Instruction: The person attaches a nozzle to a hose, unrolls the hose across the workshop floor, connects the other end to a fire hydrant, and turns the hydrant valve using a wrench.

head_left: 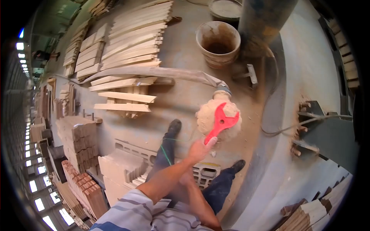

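My left hand [201,149] is closed around the handle end of a flat red open-ended wrench [227,122]. The wrench's jaw points away from me, over a round, dust-covered fitting [205,115]. Whether the wrench touches it, I cannot tell. A dusty flexible hose [165,72] joins the fitting at a grey collar [223,89] and runs off to the left. Close to my left forearm is my right hand [187,178], blurred and partly covered, its fingers not showing clearly.
Pale wooden strips [135,42] lie stacked at the far left. A dirty bucket [218,48] stands beside a thick column [266,23]. Brown blocks [77,140] are piled at left. Grey grating [206,173] lies near my feet. A cable [271,133] crosses the right side.
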Demonstrator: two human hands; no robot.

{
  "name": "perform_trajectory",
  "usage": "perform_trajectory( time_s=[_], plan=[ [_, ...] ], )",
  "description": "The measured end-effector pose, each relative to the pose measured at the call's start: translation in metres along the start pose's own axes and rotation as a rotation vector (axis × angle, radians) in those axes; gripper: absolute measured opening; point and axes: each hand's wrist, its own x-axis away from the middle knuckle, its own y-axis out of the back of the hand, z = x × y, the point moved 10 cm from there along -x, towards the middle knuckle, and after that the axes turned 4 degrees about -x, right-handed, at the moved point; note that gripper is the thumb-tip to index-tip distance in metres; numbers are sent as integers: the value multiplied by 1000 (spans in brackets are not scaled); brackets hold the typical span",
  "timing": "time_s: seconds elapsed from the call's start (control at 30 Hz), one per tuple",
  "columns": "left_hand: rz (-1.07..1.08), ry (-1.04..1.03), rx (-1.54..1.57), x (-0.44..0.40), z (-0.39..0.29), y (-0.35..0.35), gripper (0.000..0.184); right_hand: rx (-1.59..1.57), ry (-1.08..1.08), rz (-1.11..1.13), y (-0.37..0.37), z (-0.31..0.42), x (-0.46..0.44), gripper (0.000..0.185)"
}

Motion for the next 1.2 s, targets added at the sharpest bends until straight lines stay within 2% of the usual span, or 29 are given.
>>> perform_trajectory(
  time_s=[0.07,0.1,0.17,0.2,0.23,0.33,0.53,0.9,1.0,1.07,1.1,1.2],
  plan=[
    [54,33,-31,-4,14,-10,63,-88,3,60,-4,-17,7,21],
    [-61,-13,-62,-23,51,-22,55,-46,37,102,4,-40,-1,23],
    [-126,-89,-70,-15,26,-9,61,34,109,181,22,-89,-15,29],
    [-106,-156,15,-9,11,-5,56,304,152,213,0,-41,-2,28],
    [-71,-101,12,5,-1,7,56,573,208,238,-24,12,10,27],
    [-14,-77,46,9,-8,10,57,682,126,20,-4,22,5,18],
    [-7,-78,4,5,-3,5,54,325,50,38,-10,16,4,18],
    [71,-51,27,11,-6,6,53,76,-22,-10,-3,7,3,18],
    [22,-61,38,7,-2,-1,53,-30,-60,-39,6,-2,8,18],
    [47,-30,39,6,0,2,52,-37,-52,-47,7,-3,8,18],
    [55,-30,44,4,2,0,52,105,76,-9,-2,12,8,20],
    [-13,-69,-2,-1,3,2,55,172,132,30,-20,24,6,20]
  ],
)
